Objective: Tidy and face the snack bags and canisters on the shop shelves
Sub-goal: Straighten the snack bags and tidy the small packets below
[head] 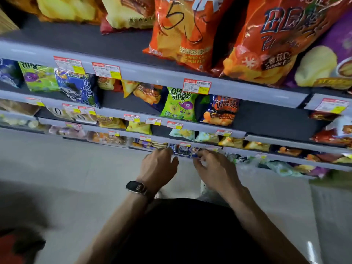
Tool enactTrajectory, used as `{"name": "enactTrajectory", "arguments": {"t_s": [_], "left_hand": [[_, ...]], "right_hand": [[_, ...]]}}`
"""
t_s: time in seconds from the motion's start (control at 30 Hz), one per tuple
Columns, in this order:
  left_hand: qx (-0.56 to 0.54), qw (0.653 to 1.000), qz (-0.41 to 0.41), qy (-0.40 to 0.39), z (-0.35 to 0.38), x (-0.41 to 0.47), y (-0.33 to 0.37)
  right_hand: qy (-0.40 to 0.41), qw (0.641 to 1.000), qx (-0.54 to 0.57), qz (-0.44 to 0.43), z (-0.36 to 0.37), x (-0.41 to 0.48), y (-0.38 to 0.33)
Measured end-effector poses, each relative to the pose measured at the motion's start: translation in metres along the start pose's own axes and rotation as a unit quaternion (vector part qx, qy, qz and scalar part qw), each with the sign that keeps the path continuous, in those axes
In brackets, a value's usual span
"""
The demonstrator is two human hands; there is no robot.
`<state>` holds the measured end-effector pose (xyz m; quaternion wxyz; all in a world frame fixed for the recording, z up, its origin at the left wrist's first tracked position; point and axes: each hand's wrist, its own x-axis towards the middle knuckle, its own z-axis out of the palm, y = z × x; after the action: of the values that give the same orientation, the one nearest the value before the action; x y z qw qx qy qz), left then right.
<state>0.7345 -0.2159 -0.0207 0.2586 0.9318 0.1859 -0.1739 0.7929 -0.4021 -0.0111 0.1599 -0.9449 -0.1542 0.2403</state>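
right hand [214, 169] pinches the blue snack packet [183, 151] just ahead of it; left hand [159, 165] touches it, grip unclear.

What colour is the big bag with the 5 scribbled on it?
Orange, with yellow crisps pictured on it. The big bag shows best in the head view.

My right hand [213, 168] pinches the blue snack bag [183, 150]. My left hand [159, 164] touches just left of it, and the green bag [180, 104] stands well above it.
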Motion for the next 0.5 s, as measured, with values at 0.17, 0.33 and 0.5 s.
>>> {"name": "enactTrajectory", "arguments": {"t_s": [0.17,0.33,0.5], "left_hand": [[-0.025,0.999,0.034,-0.012,-0.009,0.023,-0.011],[-0.073,0.997,0.024,0.0,-0.019,0.073,-0.009],[-0.07,0.997,0.016,0.033,-0.028,0.113,-0.011]], "right_hand": [[-0.003,0.993,0.066,0.096,0.002,-0.016,0.001],[0.084,0.95,0.24,0.183,-0.001,0.009,0.018],[0.151,0.901,0.336,0.228,-0.014,0.06,0.038]]}}
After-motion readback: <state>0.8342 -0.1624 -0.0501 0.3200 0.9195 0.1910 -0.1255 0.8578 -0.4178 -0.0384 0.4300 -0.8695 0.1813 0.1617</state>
